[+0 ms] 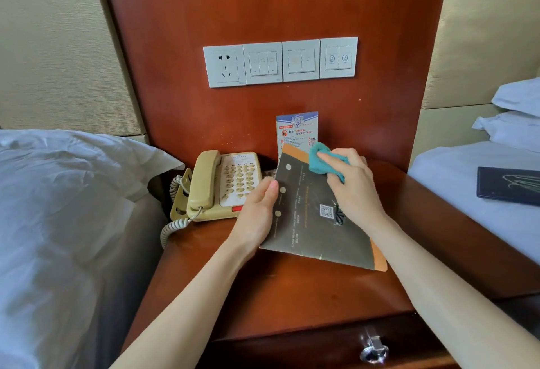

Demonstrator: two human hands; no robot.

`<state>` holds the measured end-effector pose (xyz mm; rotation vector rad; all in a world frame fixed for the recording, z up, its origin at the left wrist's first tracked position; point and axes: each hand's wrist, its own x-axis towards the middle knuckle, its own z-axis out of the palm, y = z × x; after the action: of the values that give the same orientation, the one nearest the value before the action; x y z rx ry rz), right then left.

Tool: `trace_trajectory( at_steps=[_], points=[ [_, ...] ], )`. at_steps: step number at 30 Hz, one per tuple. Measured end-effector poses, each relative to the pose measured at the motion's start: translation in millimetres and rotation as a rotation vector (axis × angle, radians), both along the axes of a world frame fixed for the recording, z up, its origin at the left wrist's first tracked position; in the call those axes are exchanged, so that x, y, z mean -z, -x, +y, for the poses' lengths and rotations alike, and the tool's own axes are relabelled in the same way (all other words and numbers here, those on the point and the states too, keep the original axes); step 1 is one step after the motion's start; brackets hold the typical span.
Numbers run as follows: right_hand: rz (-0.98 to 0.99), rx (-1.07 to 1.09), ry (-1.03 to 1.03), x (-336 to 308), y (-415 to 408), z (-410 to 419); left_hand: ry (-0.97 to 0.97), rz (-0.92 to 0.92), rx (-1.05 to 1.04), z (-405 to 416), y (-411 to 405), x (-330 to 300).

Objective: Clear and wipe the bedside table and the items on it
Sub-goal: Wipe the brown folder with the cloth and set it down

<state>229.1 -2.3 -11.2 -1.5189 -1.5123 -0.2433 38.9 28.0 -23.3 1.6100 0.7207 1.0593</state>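
My left hand (258, 210) grips the left edge of a dark grey card with orange borders (309, 222), holding it tilted above the reddish wooden bedside table (292, 292). A bunched teal cloth (320, 161) is pressed against the card's upper part by my right hand (353, 187), which is closed on it. A beige corded telephone (222, 186) sits at the table's back left. Behind the card, a small printed notice card (296, 130) stands against the wooden wall panel.
White bedding (67, 207) lies close on the left, another bed (479, 187) on the right with a dark blue folder (508, 186) on it. A row of wall switches and a socket (280, 61) is above. The table drawer has a metal knob (374, 349).
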Motion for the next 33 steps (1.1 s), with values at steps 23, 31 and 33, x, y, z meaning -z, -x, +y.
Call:
trace_trajectory(
  at_steps=[23,31,33],
  points=[
    [-0.284,-0.687,0.369,8,57,-19,0.540,-0.365,-0.166,19,13,-5],
    [-0.183,-0.499,0.133,3,34,-15,0.336,-0.586,-0.257,24,15,-10],
    [-0.089,-0.408,0.088,3,25,-11,0.262,-0.572,-0.285,24,19,-12]
  ],
)
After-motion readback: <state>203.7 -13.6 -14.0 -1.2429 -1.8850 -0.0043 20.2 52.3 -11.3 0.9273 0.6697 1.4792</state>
